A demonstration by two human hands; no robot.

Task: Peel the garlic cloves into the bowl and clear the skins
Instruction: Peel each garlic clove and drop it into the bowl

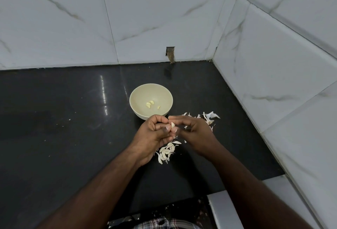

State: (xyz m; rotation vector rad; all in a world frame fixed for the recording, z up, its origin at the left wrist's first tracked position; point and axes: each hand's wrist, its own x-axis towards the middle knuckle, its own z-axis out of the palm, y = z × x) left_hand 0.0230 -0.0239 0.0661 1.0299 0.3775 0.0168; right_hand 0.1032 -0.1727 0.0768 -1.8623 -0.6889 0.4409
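The black table (63, 137) carries everything, running back to a corner of white marbled wall tiles (145, 19). Taking the cream bowl (135, 93) as the landmark: it stands toward the back of the table, directly beyond the hands, probably so that a finished clove needs only a short drop forward. Three peeled cloves (149, 104) already lie on its bottom.

Just in front of the bowl, the left hand (155, 135) and the right hand (193, 132) meet above the table. The left fingers are curled and pinch the garlic clove (172, 124) between thumb and fingertips (it looks pale and mostly bare, though I cannot tell whether any skin remains on its hidden side). The right fingers are narrowed to a pinch at the clove's upper end, seemingly picking at its skin while the left hand steadies it.

To the right of the bowl lies a loose scatter of skins (209, 117), apparently dropped where the right hand lets them go. Nearer the person than the bowl, under the left hand, sits a heap of unpeeled cloves (166, 152), kept within easy reach for the next pick. Tiny flecks (69, 119) dot the table left of the bowl, so clearing is not yet done.
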